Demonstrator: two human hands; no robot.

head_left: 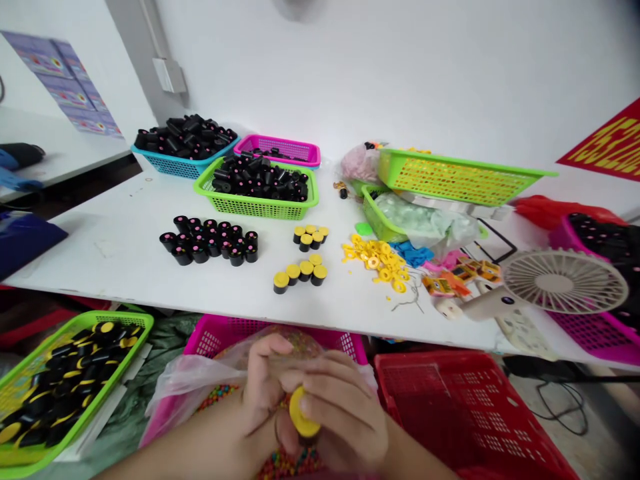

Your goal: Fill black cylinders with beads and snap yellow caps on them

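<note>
My right hand (pixel 345 407) is closed around a small black cylinder with a yellow cap (pixel 303 415), its fingers over the cap. My left hand (pixel 265 383) meets it from the other side, fingers curled against the cylinder, which is tilted with the cap towards me. Both hands are above a pink basket (pixel 205 337) lined with clear plastic and filled with small multicoloured beads (pixel 217 395). On the white table (pixel 115 247) ahead stand several yellow-capped cylinders (pixel 306 269). Left of them is a group of uncapped black cylinders (pixel 210 240); loose yellow caps (pixel 383 259) are heaped to the right.
Green (pixel 257 205) and blue (pixel 167 164) baskets of black cylinders stand at the back. A green basket (pixel 145 323) of capped ones is low at left. A fan (pixel 560 280) lies at right, above a red crate (pixel 430 400). Thin wires (pixel 413 300) lie near the caps.
</note>
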